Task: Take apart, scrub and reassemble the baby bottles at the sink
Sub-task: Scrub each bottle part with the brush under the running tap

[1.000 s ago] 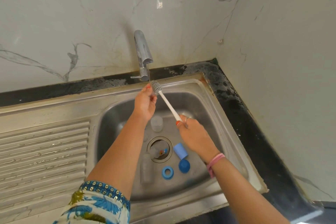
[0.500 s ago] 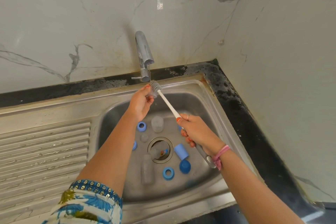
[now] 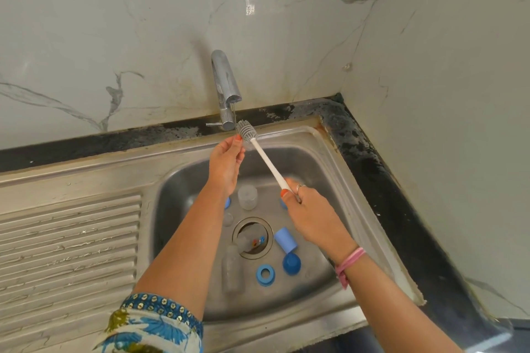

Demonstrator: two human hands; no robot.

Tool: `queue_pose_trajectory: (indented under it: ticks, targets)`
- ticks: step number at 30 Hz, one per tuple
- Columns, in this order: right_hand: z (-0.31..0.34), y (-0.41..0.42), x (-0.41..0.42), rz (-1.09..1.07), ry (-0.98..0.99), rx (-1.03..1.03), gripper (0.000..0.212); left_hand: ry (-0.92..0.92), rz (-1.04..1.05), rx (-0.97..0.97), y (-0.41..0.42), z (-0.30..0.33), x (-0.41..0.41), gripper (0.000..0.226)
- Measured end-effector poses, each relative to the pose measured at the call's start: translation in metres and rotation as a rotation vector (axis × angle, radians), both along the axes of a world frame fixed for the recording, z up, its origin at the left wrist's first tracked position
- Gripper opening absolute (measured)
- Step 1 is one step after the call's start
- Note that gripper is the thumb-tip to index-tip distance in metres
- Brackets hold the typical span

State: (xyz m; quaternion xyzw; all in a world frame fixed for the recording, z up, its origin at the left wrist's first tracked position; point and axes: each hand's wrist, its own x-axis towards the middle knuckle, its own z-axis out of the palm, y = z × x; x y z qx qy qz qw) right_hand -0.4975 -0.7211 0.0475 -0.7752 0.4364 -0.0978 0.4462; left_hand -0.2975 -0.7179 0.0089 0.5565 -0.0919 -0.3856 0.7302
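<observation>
My right hand [image 3: 312, 218] grips the white handle of a bottle brush [image 3: 266, 159] and holds its grey bristle head up under the tap [image 3: 225, 89], where a thin stream runs. My left hand [image 3: 226, 162] touches the bristles with thumb and fingertips. Bottle parts lie in the steel sink [image 3: 355, 209]: a clear bottle [image 3: 231, 269] lying by the drain, a small clear cup [image 3: 247, 196] upright, a light blue cap [image 3: 285, 239] on its side, a dark blue dome cap [image 3: 291, 263] and a blue ring [image 3: 265, 274].
A ribbed drainboard [image 3: 66, 243] extends left of the basin. A black counter edge [image 3: 381, 175] runs along the marble wall and the corner at right. The drain [image 3: 252, 238] holds a clear piece and small coloured bits. Another blue ring [image 3: 227, 203] peeks from behind my left forearm.
My right hand slid back along the handle and now holds it nearer the end. My left hand stays at the bristles under the tap. The view shifted slightly.
</observation>
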Motion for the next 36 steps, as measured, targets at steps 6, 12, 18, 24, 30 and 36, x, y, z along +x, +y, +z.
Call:
queue_pose_trajectory:
  ticks: [6, 12, 18, 24, 30, 36]
  targets:
    - [0.007, -0.004, 0.022, 0.008, -0.054, 0.077, 0.020, -0.010, 0.067, -0.061, 0.003, -0.007, -0.001, 0.014]
    - [-0.001, 0.010, 0.026, 0.035, -0.008, 0.036, 0.022, 0.125, 0.207, -0.079, 0.004, -0.003, 0.004, 0.015]
    - [0.006, -0.005, 0.027, -0.038, -0.044, 0.114, 0.023, 0.045, 0.061, -0.029, 0.001, -0.003, -0.010, 0.019]
    - [-0.001, 0.013, 0.025, -0.001, 0.010, 0.034, 0.024, 0.070, 0.133, 0.017, -0.003, 0.003, -0.003, 0.020]
    - [0.005, 0.008, 0.025, -0.024, -0.011, 0.083, 0.026, 0.159, 0.149, 0.006, 0.002, 0.000, -0.004, 0.015]
    - [-0.002, 0.014, 0.026, 0.020, 0.041, 0.027, 0.022, 0.280, 0.146, -0.086, 0.002, 0.003, -0.001, 0.016]
